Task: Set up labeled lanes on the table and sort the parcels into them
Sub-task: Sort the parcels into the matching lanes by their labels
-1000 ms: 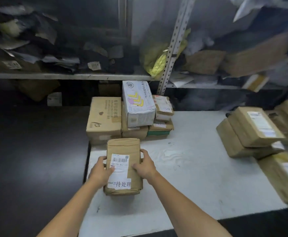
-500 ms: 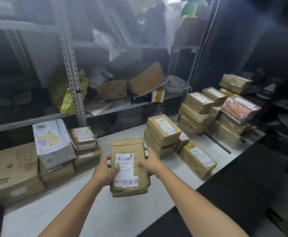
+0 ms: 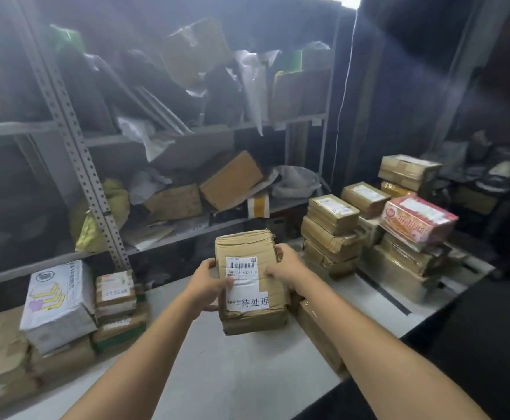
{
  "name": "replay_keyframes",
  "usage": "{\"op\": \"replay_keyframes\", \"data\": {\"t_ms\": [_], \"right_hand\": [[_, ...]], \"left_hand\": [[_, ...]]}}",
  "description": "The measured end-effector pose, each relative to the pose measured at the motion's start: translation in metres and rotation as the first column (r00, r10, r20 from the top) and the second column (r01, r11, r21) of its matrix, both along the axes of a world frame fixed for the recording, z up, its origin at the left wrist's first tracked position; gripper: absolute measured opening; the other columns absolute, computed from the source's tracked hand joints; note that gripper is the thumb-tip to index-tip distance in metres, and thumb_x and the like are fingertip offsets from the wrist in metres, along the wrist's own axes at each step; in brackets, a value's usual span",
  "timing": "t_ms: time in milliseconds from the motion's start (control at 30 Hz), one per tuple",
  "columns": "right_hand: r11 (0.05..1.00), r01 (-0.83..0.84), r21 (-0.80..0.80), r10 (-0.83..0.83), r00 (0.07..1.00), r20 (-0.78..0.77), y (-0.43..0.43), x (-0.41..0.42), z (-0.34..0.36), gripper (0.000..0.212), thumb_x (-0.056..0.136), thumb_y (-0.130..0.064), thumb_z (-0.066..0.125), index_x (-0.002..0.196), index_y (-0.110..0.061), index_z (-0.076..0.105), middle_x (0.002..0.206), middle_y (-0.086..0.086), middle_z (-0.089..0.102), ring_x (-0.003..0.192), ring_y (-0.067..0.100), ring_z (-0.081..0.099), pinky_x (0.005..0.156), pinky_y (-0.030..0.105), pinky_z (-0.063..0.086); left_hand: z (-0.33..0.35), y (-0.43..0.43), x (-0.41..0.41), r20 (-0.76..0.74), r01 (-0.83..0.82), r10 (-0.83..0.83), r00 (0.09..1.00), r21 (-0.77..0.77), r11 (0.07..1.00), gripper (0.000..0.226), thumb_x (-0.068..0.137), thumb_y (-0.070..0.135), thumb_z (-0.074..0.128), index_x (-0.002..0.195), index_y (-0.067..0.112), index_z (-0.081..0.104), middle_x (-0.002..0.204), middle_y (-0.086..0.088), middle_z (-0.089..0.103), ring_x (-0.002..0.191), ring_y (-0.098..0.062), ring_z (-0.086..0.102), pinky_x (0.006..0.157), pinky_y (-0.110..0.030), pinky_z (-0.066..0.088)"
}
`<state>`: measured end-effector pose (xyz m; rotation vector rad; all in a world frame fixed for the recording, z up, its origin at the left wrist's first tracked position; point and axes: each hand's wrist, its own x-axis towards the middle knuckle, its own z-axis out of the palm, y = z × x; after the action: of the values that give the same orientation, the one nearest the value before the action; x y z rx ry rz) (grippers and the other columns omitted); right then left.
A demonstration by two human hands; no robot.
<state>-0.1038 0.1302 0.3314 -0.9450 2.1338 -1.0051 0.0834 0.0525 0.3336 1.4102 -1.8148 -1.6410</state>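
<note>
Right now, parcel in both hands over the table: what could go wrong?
1. The left hand and right hand grip the brown paper-wrapped parcel by its side edges; the creased wrap may slip.
2. The right forearm crosses a brown taped box near the white table's front edge; swinging could nudge it off.
3. The pink printed box sits tilted on its stack; a bump may topple it.

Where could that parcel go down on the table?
The table is bare in the middle, below the held parcel, between the left stack and the low box by the right arm. Far right is crowded with stacks.
</note>
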Motion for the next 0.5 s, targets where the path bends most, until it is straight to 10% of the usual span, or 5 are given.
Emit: {"op": "replay_keyframes", "data": {"t_ms": [500], "right_hand": [[0.993, 0.015, 0.113, -0.015, 1.0, -0.002, -0.094, -0.112, -0.012, 0.062, 0.085, -0.021, 0.071, 0.141, -0.016, 0.044, 0.127, 0.006, 0.058, 0.111, 0.027, 0.059, 0.092, 0.046, 0.055]], "left_hand": [[-0.011, -0.091, -0.105, -0.006, 0.012, -0.011, 1.0, 0.052, 0.999, 0.071, 0.09, 0.011, 0.071, 0.146, 0.033, 0.034, 0.122, -0.001, 0.062, 0.107, -0.024, 0.062, 0.082, -0.053, 0.058]]}}
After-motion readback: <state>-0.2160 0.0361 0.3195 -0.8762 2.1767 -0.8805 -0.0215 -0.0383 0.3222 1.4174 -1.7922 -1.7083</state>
